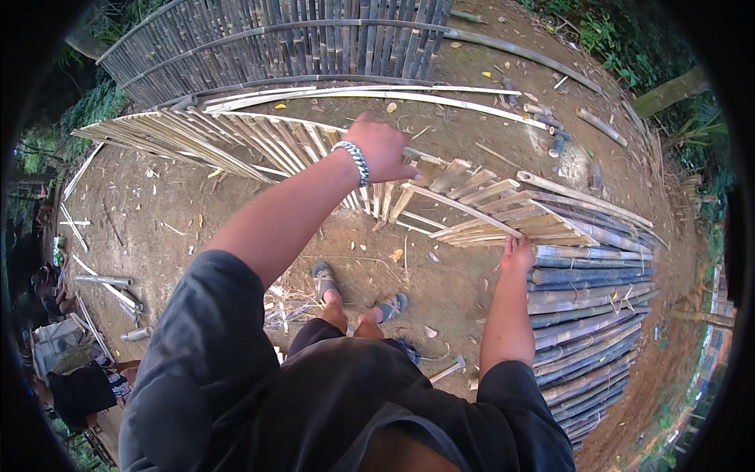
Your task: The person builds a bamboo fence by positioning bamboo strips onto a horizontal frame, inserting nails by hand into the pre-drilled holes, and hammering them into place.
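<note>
A long row of split-bamboo slats [271,141], pale on the near side and joined by a rail, arcs in front of me like a fence panel. My left hand [381,149], with a silver chain bracelet [353,162] at the wrist, is over the middle of this row. Its fingers curl down over the far side; what they grip is hidden. A narrow pale bamboo strip [464,206] slants from just below that hand toward the right. At its near right end my right hand [517,256] is closed on it, beside the right-hand slats [543,220].
Dark bamboo poles [590,299] lie side by side on my right. Beyond the slats stands a dark bamboo fence panel [314,47], with long pale strips [377,94] on the dirt. A hammer [448,370] lies near my feet. Another person [86,389] is at the lower left.
</note>
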Action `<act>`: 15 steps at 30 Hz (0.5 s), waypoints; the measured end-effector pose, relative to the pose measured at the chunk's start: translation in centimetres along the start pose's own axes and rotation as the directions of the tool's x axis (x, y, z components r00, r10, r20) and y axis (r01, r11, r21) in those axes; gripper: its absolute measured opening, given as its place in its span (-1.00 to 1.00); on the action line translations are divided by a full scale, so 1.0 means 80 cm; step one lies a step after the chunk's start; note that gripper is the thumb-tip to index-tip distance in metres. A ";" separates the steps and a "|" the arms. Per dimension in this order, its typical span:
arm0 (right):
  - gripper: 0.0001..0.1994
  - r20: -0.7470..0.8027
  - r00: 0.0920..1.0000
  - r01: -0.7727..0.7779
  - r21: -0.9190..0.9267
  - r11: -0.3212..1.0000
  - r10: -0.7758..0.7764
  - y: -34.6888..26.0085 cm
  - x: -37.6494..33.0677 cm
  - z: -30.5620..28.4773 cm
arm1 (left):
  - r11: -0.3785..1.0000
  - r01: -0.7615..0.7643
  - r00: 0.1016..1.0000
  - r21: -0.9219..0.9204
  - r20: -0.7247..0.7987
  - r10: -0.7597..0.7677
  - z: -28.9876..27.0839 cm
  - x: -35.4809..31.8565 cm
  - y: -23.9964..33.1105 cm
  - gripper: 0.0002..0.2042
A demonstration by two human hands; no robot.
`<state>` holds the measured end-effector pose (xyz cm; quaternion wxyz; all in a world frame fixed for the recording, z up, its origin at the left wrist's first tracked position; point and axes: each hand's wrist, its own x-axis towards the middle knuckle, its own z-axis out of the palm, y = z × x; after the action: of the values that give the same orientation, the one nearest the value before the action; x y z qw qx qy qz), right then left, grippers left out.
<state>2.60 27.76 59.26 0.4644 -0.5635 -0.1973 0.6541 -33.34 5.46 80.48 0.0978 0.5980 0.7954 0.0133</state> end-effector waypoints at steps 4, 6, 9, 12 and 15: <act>-0.55 -0.016 1.000 0.004 -0.081 0.997 -0.005 -0.003 0.004 0.009 | 0.984 -0.152 0.988 -0.096 0.008 0.154 -0.006 0.024 0.046 -0.30; -0.54 -0.032 0.999 0.005 -0.098 0.995 -0.008 -0.006 0.006 0.011 | 0.992 -0.104 0.982 -0.074 0.148 0.114 -0.020 0.031 0.061 -0.35; -0.52 -0.046 0.999 -0.028 -0.096 0.995 0.024 -0.003 0.000 0.015 | 0.994 0.033 0.987 -0.099 0.158 -0.017 -0.023 0.025 0.064 -0.38; -0.48 -0.023 0.993 -0.116 -0.154 0.981 0.114 -0.002 -0.004 0.014 | 0.996 0.021 0.988 -0.091 0.152 -0.007 -0.018 0.020 0.062 -0.34; -0.48 -0.015 0.999 -0.047 -0.142 0.989 0.046 0.000 0.014 -0.007 | 0.990 -0.021 0.993 -0.140 0.110 0.036 -0.018 0.022 0.065 -0.29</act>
<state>3.21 28.53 58.48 0.4088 -0.6034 -0.2275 0.6458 -29.14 8.75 82.39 0.1836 0.6009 0.7771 0.0361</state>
